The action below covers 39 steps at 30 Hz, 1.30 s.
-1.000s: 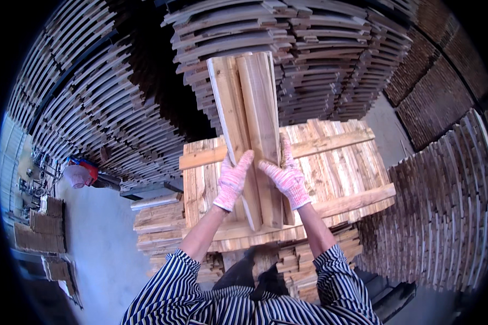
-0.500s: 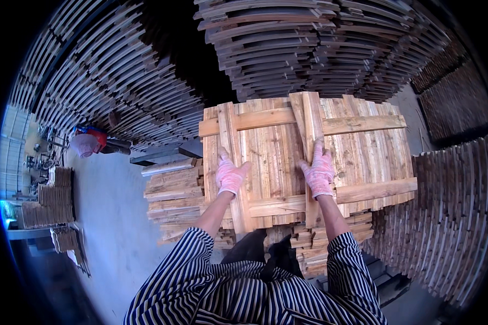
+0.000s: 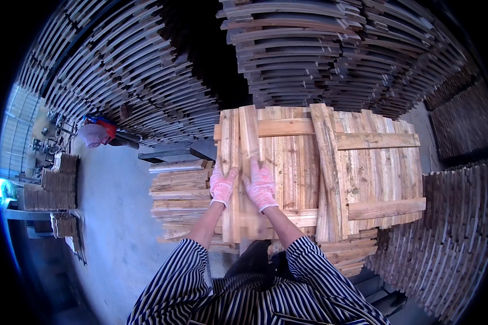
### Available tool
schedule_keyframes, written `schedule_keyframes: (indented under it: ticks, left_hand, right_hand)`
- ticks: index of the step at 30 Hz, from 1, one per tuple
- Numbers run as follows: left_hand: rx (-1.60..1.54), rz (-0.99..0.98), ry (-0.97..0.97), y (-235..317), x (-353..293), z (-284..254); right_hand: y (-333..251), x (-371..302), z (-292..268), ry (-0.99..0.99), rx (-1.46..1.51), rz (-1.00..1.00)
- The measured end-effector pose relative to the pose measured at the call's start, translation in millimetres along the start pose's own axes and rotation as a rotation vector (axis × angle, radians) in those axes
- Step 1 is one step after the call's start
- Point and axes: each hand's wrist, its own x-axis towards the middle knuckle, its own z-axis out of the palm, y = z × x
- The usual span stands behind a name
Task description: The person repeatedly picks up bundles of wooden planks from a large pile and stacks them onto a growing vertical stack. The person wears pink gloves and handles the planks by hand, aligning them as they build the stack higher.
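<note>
A wooden pallet panel (image 3: 363,173) of pale planks lies flat on a low stack in front of me. Two loose narrow boards (image 3: 238,141) rest lengthwise along its left edge. My left hand (image 3: 222,185), in a pink knit glove, lies flat on the outer board. My right hand (image 3: 261,186), gloved the same way, presses on the inner board beside it, fingers spread. Another long plank (image 3: 328,162) lies lengthwise across the middle of the panel, apart from both hands.
Tall stacks of wooden slats (image 3: 309,54) rise behind and to the left (image 3: 119,81) and right (image 3: 444,244). A lower pile of boards (image 3: 179,189) sits left of the panel. A person in a light hat (image 3: 95,134) stands far left on the concrete floor (image 3: 114,238).
The boards I held raised a second ago now lie flat on the panel. Both hands have shifted left onto the two narrow boards at the panel's left edge.
</note>
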Motion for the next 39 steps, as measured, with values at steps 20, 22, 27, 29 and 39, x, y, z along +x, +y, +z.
schedule_keyframes:
  ticks: [20,22,27,29,39]
  left_hand:
    - [-0.013,-0.117,-0.028,19.9,-6.8,-1.0]
    - [0.023,-0.173,-0.020,10.6,-14.6,-19.8]
    - [0.038,-0.154,0.025,-4.6,-17.4,-40.2]
    - [0.014,-0.123,0.023,-7.4,-14.5,-35.1]
    - [-0.131,-0.192,-0.122,4.4,-4.4,-18.1]
  right_hand:
    - [45.2,2.6,-1.5,0.395,-0.168,-0.051]
    - [27.6,-1.4,-9.0,0.045,0.025,0.083]
    - [90.1,-1.5,-77.4,0.441,-0.467,0.211]
    - [135.1,4.7,-107.4,0.254,-0.307,0.330]
    - [61.2,-4.3,-14.7,0.370,-0.110,0.048]
